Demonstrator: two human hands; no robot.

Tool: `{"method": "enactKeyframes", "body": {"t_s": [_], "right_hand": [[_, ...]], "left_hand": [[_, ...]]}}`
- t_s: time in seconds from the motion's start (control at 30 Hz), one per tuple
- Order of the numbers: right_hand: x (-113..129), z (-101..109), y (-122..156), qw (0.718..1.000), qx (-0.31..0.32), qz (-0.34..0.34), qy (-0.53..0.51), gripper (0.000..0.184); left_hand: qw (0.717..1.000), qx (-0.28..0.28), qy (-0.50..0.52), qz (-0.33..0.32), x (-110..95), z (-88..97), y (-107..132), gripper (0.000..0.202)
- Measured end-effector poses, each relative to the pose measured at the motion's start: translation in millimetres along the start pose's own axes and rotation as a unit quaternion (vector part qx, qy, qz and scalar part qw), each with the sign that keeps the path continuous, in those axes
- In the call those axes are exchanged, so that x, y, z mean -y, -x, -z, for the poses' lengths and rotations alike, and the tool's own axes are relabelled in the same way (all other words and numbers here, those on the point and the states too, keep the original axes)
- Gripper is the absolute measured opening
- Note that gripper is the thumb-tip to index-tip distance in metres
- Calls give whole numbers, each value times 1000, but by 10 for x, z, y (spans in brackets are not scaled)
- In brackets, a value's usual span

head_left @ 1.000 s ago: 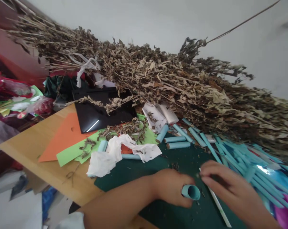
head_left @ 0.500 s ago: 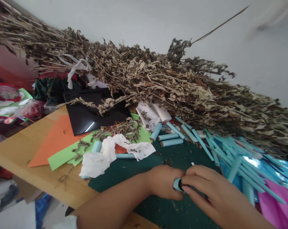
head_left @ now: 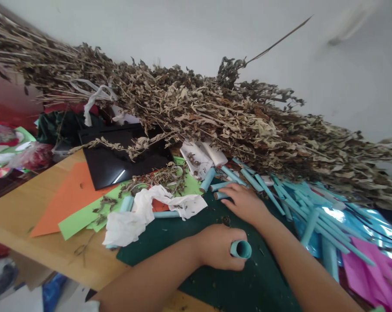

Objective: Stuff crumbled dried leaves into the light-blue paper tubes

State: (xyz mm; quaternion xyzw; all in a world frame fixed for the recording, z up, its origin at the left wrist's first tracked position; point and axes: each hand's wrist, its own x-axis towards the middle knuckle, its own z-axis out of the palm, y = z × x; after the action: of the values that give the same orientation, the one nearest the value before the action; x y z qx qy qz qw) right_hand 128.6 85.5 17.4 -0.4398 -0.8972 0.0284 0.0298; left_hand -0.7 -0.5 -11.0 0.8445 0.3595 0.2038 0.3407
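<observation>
My left hand (head_left: 219, 246) is wrapped around a light-blue paper tube (head_left: 240, 250), whose open, hollow end faces up toward me. My right hand (head_left: 246, 203) reaches past it to several blue paper rolls on the dark green mat (head_left: 170, 240). Its fingers are stretched out and apart over a short roll (head_left: 219, 196) with a brown-filled end, partly covering it. A second roll (head_left: 218, 186) lies just behind. Below the right hand sits a small clump of dried leaf (head_left: 226, 221).
A long heap of dried leafy stalks (head_left: 196, 108) lies along the wall. Crumpled white tissue (head_left: 127, 221), green paper (head_left: 82, 219), orange paper (head_left: 62, 195) and a black glossy panel (head_left: 127, 151) are on the left. Many thin blue tubes (head_left: 312, 221) and pink paper (head_left: 361, 264) are on the right.
My right hand has left the tube's end and moved up and away to the short rolls. The tube's hollow end now shows in my left hand. The view has shifted slightly.
</observation>
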Motion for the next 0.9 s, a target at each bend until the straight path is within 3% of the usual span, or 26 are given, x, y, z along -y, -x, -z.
{"method": "enactKeyframes", "body": {"t_s": [0.17, 0.3, 0.4, 0.5, 0.6, 0.77, 0.9], "right_hand": [[87, -230, -144, 1000, -21, 2, -16, 17], [-25, -234, -89, 993, -59, -5, -101, 11], [-122, -190, -34, 973, -114, -48, -196, 13], [-124, -123, -14, 923, -199, -98, -314, 19], [-35, -46, -46, 846, -267, -135, -442, 18], [86, 63, -92, 734, -268, -146, -607, 22], [91, 43, -86, 677, -290, -124, -665, 15]], "left_hand": [[1000, -9, 3, -10, 8, -14, -6, 14], [1000, -15, 14, -9, 15, -21, -3, 14], [1000, -10, 22, -3, 15, -14, 2, 14], [999, -14, 34, -6, 8, -2, -5, 12], [999, -20, 48, -14, -1, 7, -22, 10], [998, -24, 55, -12, -3, 3, -23, 10], [998, -30, 57, -20, 11, -14, -7, 9]]}}
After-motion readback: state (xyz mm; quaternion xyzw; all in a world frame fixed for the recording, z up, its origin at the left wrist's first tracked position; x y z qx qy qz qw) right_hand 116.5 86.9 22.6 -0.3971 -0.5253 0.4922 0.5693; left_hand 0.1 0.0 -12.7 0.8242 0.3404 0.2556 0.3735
